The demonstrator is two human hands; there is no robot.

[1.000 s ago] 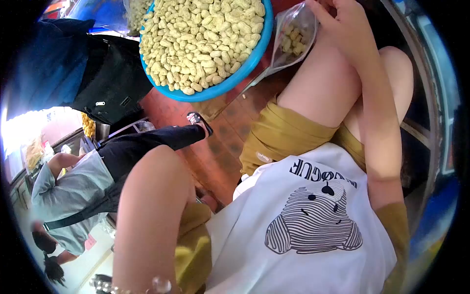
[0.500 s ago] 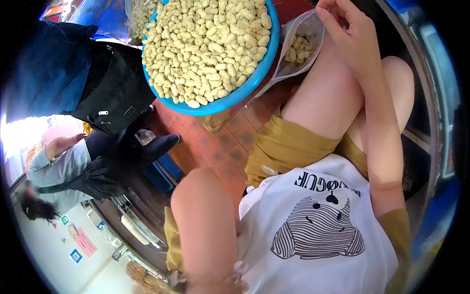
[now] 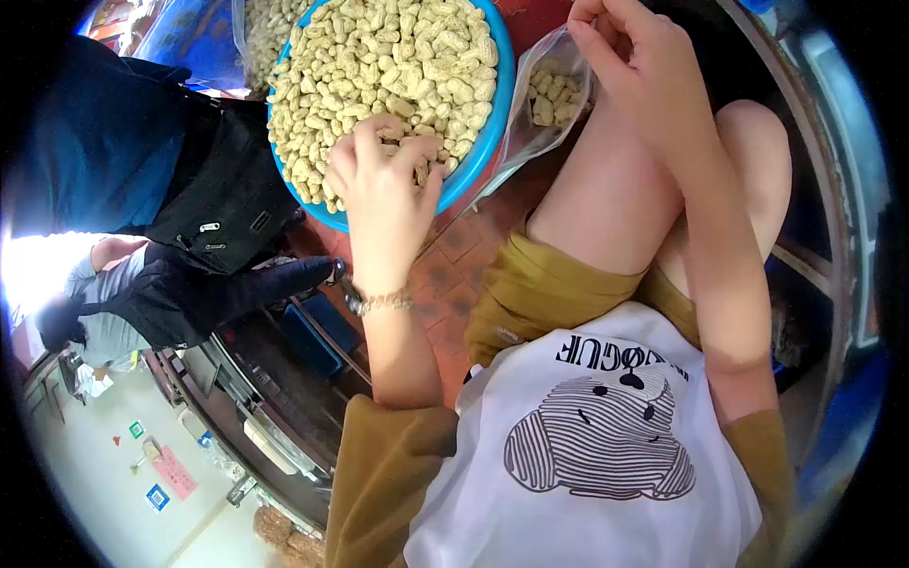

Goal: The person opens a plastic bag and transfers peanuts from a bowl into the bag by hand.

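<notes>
Peanuts (image 3: 407,57) at upper centre are now touched by the left hand (image 3: 386,185), fingers parted; the bag (image 3: 523,125) stays pinched by the right hand (image 3: 646,59).

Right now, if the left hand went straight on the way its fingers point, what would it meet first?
More of the peanuts heaped in the blue basin; the left hand's fingers look to be among them, though depth is unclear.

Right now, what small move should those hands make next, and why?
Probably close the left hand around some peanuts and lift them toward the clear bag. Its fingers are down among the nuts in the blue basin, while the right hand holds the bag's top edge nearby, and the bag looks only partly filled.
</notes>
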